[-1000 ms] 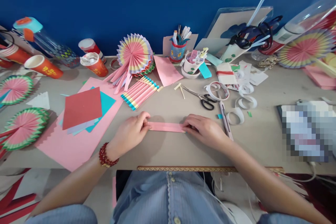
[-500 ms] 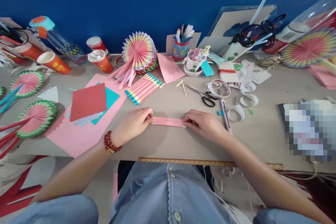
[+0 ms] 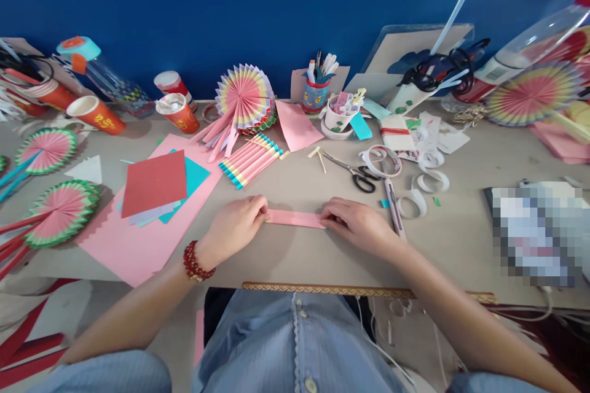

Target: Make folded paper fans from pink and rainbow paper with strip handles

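Item 1: pink paper strip point(image 3: 295, 218), narrow, lying crosswise on the grey table point(image 3: 295, 261) directly before the wearer, between the 2 hands. Apparently folded to this width; layer count cannot be told. A trace of blue-green shows at its right end.

Item 2: left hand point(image 3: 237, 224), red beaded bracelet point(image 3: 195, 261) at the wrist; thumb and fingers pinch the strip's left end.

Item 3: right hand point(image 3: 362, 224), bare wrist; fingers curled, pinching the opposite end.

Work done, by appearance: 1 pleated bundle point(image 3: 251, 161) in pink, yellow and blue, lying behind the strip, not opened into a round; 1 multicoloured round fan point(image 3: 242, 95) behind that; 2 green-edged fans, the nearer point(image 3: 62, 212) with red sticks, the farther point(image 3: 48, 150) with blue.

Work in hand: the strip, seemingly at the folding or creasing stage; no join to any fan is visible.

Left unworked, as judged: red sheet point(image 3: 155, 183) over blue sheet point(image 3: 196, 175), both on a large pink sheet point(image 3: 133, 252), all flat and unpleated.

Tools, out of hand: scissors point(image 3: 364, 182), beside a tape roll point(image 3: 394, 164); utility knife point(image 3: 394, 209), just beyond the right wrist, contact with the forearm unclear.
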A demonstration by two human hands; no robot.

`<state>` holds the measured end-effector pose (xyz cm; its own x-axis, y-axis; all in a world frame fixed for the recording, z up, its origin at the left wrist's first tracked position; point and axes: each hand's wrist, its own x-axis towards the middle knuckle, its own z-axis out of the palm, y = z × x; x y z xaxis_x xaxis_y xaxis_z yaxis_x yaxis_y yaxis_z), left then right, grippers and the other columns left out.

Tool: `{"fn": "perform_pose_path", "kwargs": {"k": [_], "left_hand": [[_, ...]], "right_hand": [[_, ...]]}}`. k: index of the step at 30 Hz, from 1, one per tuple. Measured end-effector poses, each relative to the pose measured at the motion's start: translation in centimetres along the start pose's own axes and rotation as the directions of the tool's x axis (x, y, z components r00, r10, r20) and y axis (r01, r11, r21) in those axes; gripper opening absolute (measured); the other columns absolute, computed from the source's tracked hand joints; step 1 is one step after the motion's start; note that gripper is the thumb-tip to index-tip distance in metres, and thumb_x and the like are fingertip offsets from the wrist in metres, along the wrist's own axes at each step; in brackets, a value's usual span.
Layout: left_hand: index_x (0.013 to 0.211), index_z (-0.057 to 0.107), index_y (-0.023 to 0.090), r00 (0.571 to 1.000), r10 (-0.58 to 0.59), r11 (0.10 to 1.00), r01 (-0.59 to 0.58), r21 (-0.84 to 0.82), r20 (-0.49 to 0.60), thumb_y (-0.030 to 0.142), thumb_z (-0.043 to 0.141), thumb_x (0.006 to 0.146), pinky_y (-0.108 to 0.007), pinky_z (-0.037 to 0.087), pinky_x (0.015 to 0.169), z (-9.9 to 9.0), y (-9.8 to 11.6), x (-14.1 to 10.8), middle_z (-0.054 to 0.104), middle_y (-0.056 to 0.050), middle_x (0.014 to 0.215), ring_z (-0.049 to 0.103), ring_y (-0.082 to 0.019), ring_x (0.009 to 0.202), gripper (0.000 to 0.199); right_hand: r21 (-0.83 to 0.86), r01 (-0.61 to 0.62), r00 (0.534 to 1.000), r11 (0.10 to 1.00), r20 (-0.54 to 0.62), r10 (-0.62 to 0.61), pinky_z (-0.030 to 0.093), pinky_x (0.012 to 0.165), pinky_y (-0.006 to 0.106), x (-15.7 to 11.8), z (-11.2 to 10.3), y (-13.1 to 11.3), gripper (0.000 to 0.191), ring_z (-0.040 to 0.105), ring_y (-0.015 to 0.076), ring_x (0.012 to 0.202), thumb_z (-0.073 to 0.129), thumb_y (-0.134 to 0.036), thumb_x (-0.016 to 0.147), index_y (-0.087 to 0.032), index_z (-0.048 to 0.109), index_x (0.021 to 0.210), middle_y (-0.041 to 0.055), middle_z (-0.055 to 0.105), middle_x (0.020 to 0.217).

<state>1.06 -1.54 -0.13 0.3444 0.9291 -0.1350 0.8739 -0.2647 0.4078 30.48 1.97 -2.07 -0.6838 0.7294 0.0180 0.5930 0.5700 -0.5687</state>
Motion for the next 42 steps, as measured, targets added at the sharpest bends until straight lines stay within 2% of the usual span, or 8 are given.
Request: {"fn": "perform_pose_path", "kwargs": {"k": [7,13,15,18,20,26,34,42], "left_hand": [[0.098,0.05,0.022,0.993,0.006,0.998,0.001,0.065,-0.114,0.025,0.048,0.1,-0.031,0.045,0.073,1.1,-0.3,-0.8,0.062,-0.003,0.099,0.061,-0.019,0.082,0.004],[0.117,0.057,0.022,0.954,0.18,0.98,-0.152,0.131,-0.239,0.019,0.044,0.1,-0.04,0.046,0.092,2.3,-1.1,-1.3,0.06,-0.009,0.113,0.058,-0.025,0.105,0.021],[0.122,0.061,0.026,0.937,0.272,0.953,-0.23,0.199,-0.221,0.013,0.044,0.098,-0.044,0.044,0.097,2.4,-1.2,-1.3,0.06,-0.01,0.117,0.056,-0.026,0.109,0.032],[0.132,0.059,0.034,0.896,0.433,0.867,-0.384,0.319,-0.099,0.01,0.047,0.095,-0.049,0.036,0.109,2.2,-1.0,-1.2,0.057,-0.008,0.129,0.052,-0.026,0.114,0.046],[0.137,0.056,0.035,0.88,0.474,0.823,-0.43,0.37,-0.03,0.01,0.05,0.094,-0.051,0.031,0.114,2.1,-0.8,-1.1,0.055,-0.006,0.135,0.05,-0.026,0.116,0.05],[0.137,0.057,0.033,0.891,0.452,0.852,-0.418,0.315,-0.04,0.007,0.048,0.091,-0.056,0.028,0.116,1.9,-1.3,-1.3,0.057,-0.008,0.137,0.048,-0.028,0.124,0.054],[0.14,0.056,0.03,0.927,0.364,0.921,-0.345,0.18,-0.088,0.01,0.045,0.091,-0.054,0.033,0.114,2.0,-2.3,-2.8,0.053,-0.008,0.144,0.046,-0.028,0.13,0.053],[0.147,0.047,0.027,0.919,0.392,0.905,-0.377,0.196,-0.046,0.012,0.045,0.094,-0.05,0.03,0.119,2.3,-3.5,-3.5,0.047,-0.004,0.153,0.041,-0.025,0.141,0.055]], "right_hand": [[-0.072,0.052,0.997,0.996,-0.052,-0.056,0.047,0.074,0.028,-0.6,0.5,0.0,0.018,0.065,0.0194,0.089,0.045,-0.022,0.101,-0.021,0.063,0.101,0.0069,0.067,0.1],[-0.292,0.016,0.993,0.956,-0.107,-0.049,0.046,0.07,0.029,-1.5,2.0,0.1,0.032,0.064,0.02,0.087,0.049,-0.02,0.099,-0.038,0.065,0.121,0.0011,0.068,0.116],[-0.339,0.05,0.992,0.939,-0.089,-0.085,0.046,0.072,0.03,-1.6,2.3,0.2,0.033,0.064,0.02,0.088,0.051,-0.022,0.1,-0.041,0.064,0.124,0.0001,0.069,0.115],[-0.444,0.126,0.984,0.887,-0.054,-0.167,0.046,0.074,0.032,-1.6,2.5,0.1,0.032,0.063,0.0211,0.091,0.049,-0.023,0.102,-0.039,0.065,0.125,0.0021,0.07,0.114],[-0.479,0.148,0.978,0.865,-0.057,-0.199,0.046,0.073,0.032,-1.5,2.5,-0.1,0.032,0.062,0.0217,0.09,0.049,-0.023,0.102,-0.037,0.065,0.125,0.0032,0.071,0.114],[-0.516,0.135,0.982,0.846,-0.044,-0.183,0.05,0.074,0.033,-2.6,2.0,-0.5,0.038,0.06,0.0221,0.092,0.047,-0.017,0.101,-0.035,0.063,0.13,0.0045,0.07,0.117],[-0.349,0.084,0.971,0.933,-0.182,-0.156,0.054,0.091,0.038,-5.2,1.9,0.8,0.038,0.058,0.0235,0.104,0.044,-0.012,0.1,-0.026,0.066,0.128,0.0063,0.068,0.126],[-0.393,0.032,0.961,0.919,-0.24,-0.136,0.055,0.085,0.042,-5.2,1.9,-0.1,0.038,0.058,0.0257,0.103,0.048,-0.008,0.094,-0.024,0.069,0.121,0.007,0.068,0.124]]}}
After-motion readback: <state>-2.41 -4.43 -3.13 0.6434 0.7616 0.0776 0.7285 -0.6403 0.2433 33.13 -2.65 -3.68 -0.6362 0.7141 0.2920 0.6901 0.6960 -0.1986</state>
